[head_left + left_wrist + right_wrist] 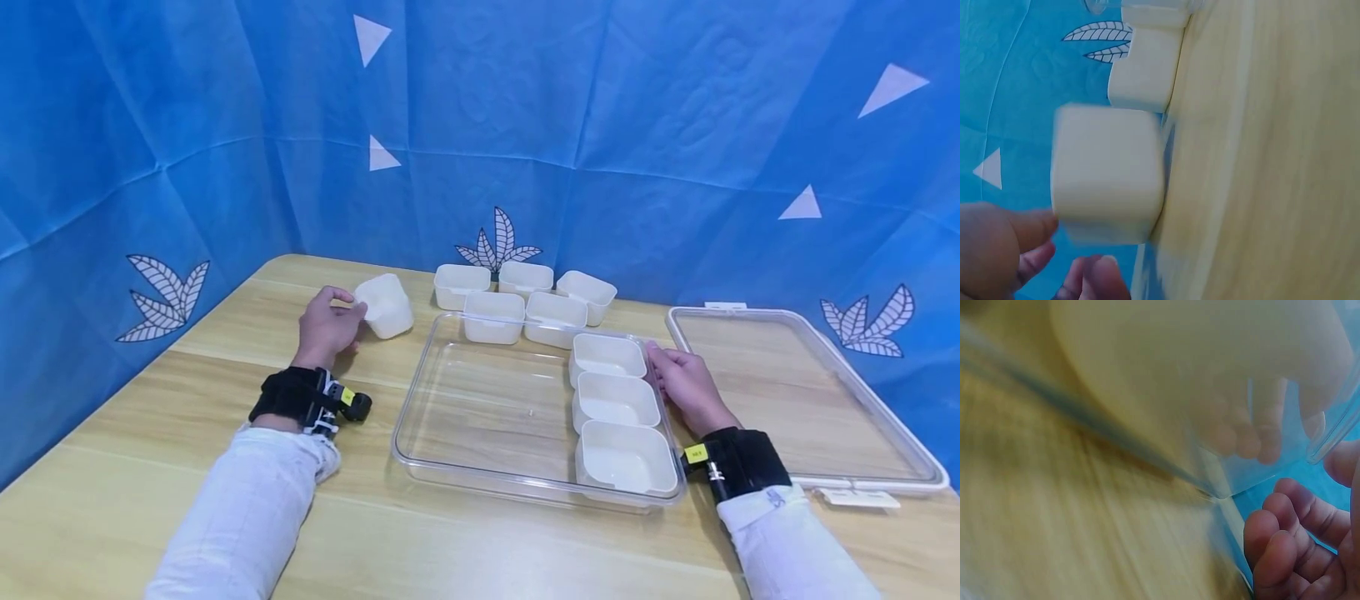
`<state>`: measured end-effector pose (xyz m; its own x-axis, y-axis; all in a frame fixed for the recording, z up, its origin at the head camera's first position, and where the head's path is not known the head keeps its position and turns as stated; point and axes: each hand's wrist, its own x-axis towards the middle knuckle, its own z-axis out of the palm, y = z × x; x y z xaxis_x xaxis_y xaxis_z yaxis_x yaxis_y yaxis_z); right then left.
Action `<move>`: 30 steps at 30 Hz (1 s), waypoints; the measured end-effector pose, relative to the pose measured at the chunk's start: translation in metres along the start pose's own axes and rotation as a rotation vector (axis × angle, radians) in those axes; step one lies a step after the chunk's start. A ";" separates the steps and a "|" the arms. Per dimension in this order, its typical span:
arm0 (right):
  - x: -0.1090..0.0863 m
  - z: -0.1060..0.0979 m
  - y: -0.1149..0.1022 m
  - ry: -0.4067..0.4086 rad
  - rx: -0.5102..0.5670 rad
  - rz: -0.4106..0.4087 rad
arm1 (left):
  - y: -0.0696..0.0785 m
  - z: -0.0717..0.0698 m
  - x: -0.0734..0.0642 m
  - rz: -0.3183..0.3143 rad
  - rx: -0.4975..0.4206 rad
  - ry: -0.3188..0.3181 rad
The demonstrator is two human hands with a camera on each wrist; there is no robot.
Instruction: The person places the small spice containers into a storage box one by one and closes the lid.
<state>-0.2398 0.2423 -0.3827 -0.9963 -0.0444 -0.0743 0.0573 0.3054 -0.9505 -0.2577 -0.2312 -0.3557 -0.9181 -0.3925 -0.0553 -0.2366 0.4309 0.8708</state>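
Observation:
On the left, a small white bin [384,306] stands tilted, blurred in the left wrist view. My left hand [330,323] is beside it, one digit touching its near corner. The other fingers [1104,278] are bent and apart from the bin. A clear plastic box [487,473] sits in the middle, with three white bins [626,458] lined up along its right side. My right hand [688,385] is at that box's right wall, a fingertip at the rim. In the right wrist view its other fingers [1272,550] curl loosely outside the wall.
Several more white bins [493,318] stand behind the clear box, close to the blue curtain [480,100]. A clear lid [795,400] with a white border lies on the wooden table [360,542] at the right.

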 end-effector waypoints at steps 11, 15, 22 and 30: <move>0.003 0.000 0.002 -0.007 -0.021 -0.003 | 0.013 0.008 -0.011 0.142 0.280 -0.215; 0.003 -0.001 0.002 -0.003 -0.015 -0.003 | 0.014 0.007 -0.012 0.158 0.312 -0.208; 0.002 -0.002 0.000 -0.029 -0.025 -0.053 | 0.013 0.004 -0.011 0.137 0.300 -0.175; 0.001 0.001 -0.003 -0.080 -0.084 -0.038 | 0.014 0.003 -0.013 0.117 0.327 -0.202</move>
<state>-0.2411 0.2403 -0.3799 -0.9891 -0.1319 -0.0658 0.0108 0.3803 -0.9248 -0.2503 -0.2175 -0.3444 -0.9812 -0.1714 -0.0885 -0.1855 0.7123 0.6770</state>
